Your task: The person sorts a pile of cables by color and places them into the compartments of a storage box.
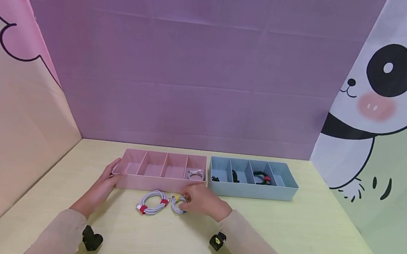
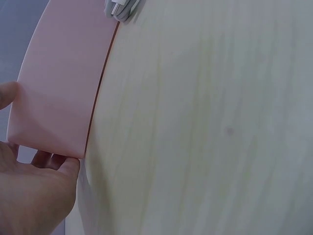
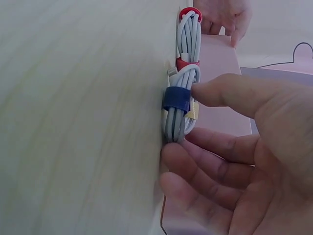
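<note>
A pink four-compartment organizer box (image 1: 143,182) stands on the table with a small coiled white cable (image 1: 196,174) in its rightmost compartment. My left hand (image 1: 108,179) holds the box's left end, thumb over the front rim and fingers against the end wall. In front of the box lies a smaller white cable coil (image 3: 173,125) with a blue and a yellow strap. My right hand (image 1: 202,199) has its thumb at the blue strap and curled fingers at the coil's near end. Just left of it rests a larger white cable coil (image 1: 147,210) with red straps.
A blue four-compartment organizer box (image 1: 252,191) stands right beside the pink one. Black cables (image 1: 234,176) lie in three of its compartments, one with a red strap. A purple panel (image 1: 199,83) rises behind, with printed panels on both sides.
</note>
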